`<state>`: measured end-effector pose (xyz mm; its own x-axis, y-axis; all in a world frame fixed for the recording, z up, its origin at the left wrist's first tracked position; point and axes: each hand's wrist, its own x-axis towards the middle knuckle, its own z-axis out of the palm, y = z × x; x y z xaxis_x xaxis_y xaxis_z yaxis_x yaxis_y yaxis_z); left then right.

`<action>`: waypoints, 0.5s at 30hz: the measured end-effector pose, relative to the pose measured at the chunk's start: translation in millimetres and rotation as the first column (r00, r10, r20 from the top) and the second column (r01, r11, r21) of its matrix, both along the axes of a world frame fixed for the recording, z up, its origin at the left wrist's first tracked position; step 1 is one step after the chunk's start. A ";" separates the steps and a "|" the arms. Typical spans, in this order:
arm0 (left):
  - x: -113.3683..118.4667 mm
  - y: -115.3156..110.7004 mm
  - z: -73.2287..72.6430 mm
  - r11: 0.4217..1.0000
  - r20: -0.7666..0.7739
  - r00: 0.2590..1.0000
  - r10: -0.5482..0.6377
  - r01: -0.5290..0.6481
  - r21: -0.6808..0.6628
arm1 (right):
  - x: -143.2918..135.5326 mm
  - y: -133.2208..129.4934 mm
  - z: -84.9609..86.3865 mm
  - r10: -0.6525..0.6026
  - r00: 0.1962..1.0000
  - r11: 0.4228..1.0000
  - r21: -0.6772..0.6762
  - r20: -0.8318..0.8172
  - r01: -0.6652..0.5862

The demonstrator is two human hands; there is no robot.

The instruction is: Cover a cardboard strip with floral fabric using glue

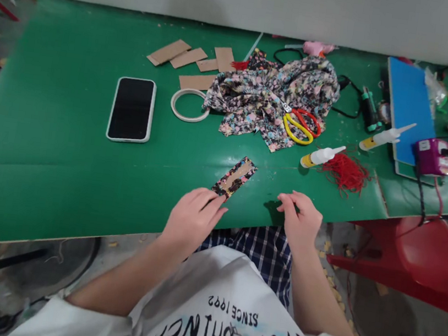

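My left hand (196, 214) has its fingers closed on the near end of a cardboard strip (236, 177) with dark floral fabric folded over its edges. The strip lies slantwise on the green table, its bare brown middle facing up. To the right, just above the table's front edge, my right hand (300, 220) is apart from the strip. Its fingers are curled in a pinch; whether something small is between them, I cannot make out. A glue bottle (320, 156) lies beyond my right hand, beside a tangle of red threads (347, 174).
Floral cloth (276, 94) lies crumpled at the back, with scissors (300, 126) on it. Nearby are cardboard pieces (169, 52), a tape roll (173, 103) and a phone (132, 109). At the right are a second glue bottle (380, 140), a blue board (409, 108) and a purple box (433, 157) with cables.
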<state>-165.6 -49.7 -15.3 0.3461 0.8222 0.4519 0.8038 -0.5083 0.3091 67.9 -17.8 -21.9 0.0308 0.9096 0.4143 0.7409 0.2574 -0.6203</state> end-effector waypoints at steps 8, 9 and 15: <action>13.1 0.1 -7.7 0.995 -0.089 0.992 0.086 -0.089 -0.033 | -3.8 8.5 -6.4 0.067 0.994 0.998 -0.014 0.089 -0.066; 13.4 0.0 -6.4 0.996 -0.104 0.991 0.080 -0.082 -0.020 | -2.5 6.9 -6.9 0.064 0.995 0.998 -0.012 0.076 -0.063; 14.0 -3.4 -8.1 0.995 -0.101 0.992 0.070 -0.061 0.084 | 16.3 5.3 -8.6 -0.057 0.996 0.998 0.027 -0.071 0.059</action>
